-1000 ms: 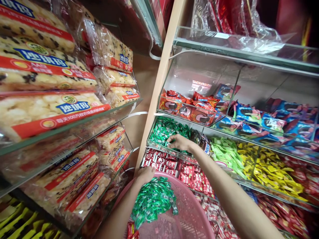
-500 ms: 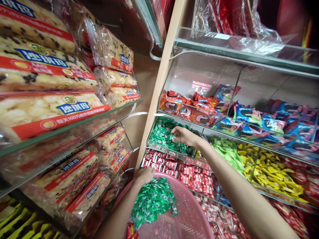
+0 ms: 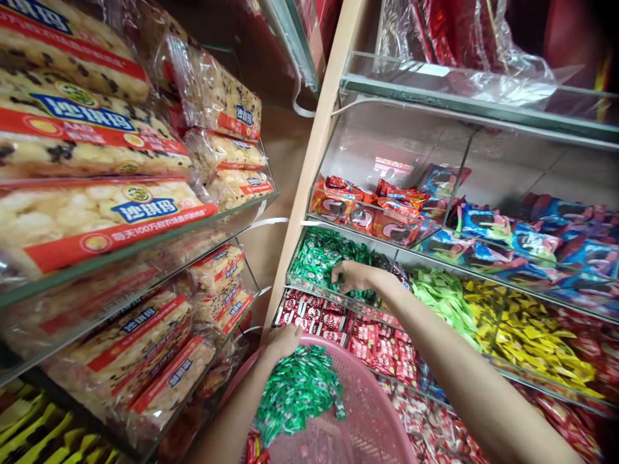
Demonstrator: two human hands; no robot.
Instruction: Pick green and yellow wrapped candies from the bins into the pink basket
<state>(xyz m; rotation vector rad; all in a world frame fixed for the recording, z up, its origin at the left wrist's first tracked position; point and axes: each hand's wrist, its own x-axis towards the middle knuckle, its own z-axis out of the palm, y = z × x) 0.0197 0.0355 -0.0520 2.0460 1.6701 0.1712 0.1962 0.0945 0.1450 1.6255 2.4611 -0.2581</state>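
Note:
My left hand (image 3: pixel 284 340) is closed over the far rim of a round pink plastic basket (image 3: pixel 384 399). Inside the basket lies a heap of green-wrapped candies (image 3: pixel 300 390), with a few red packets (image 3: pixel 256 448) at its near left side. Over at the shelf, my right hand (image 3: pixel 355 277) reaches into a clear compartment filled with similar green-wrapped candies (image 3: pixel 316 251). Its fingers are bent downward and touch the candies near the compartment's front edge, with a gap between them. No candy can be made out in its grasp.
Packaged puffed-rice cakes (image 3: pixel 106 206) fill glass shelves at the left. Above the green candies are red-orange packets (image 3: pixel 367 206) and blue packets (image 3: pixel 483 222). Light-green candies (image 3: pixel 442 299) and yellow candies (image 3: pixel 527 335) lie to the right. A wooden post (image 3: pixel 314 154) divides the shelves.
My right hand has moved slightly down toward the front of the green candies, its fingers now bent lower into them. My left hand stays on the basket rim.

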